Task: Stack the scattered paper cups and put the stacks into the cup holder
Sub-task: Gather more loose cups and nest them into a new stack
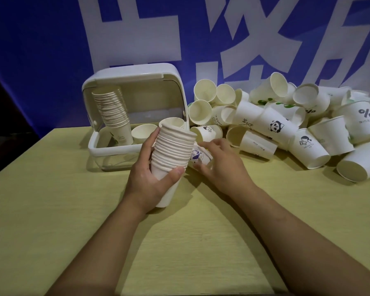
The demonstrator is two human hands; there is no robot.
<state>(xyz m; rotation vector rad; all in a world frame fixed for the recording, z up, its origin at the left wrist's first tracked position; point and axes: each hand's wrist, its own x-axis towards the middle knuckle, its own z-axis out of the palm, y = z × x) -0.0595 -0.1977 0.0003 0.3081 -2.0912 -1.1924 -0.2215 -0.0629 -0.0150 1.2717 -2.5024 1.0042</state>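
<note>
My left hand (150, 178) grips a tall stack of white paper cups (173, 150), tilted a little and held just above the yellow table (51, 210). Beside it, my right hand (220, 165) curls round a single cup with a purple print (198, 155) lying on its side on the table. The white cup holder (137, 107) stands open behind the stack. Inside it another stack of cups (113, 112) leans at the left, with a short cup (143, 132) next to it. A heap of scattered cups (286, 122) covers the right back of the table.
A blue banner with large white characters (201, 39) hangs behind the table. The table's left edge (15, 159) runs diagonally, with dark floor beyond. Bare yellow tabletop lies in front of my arms.
</note>
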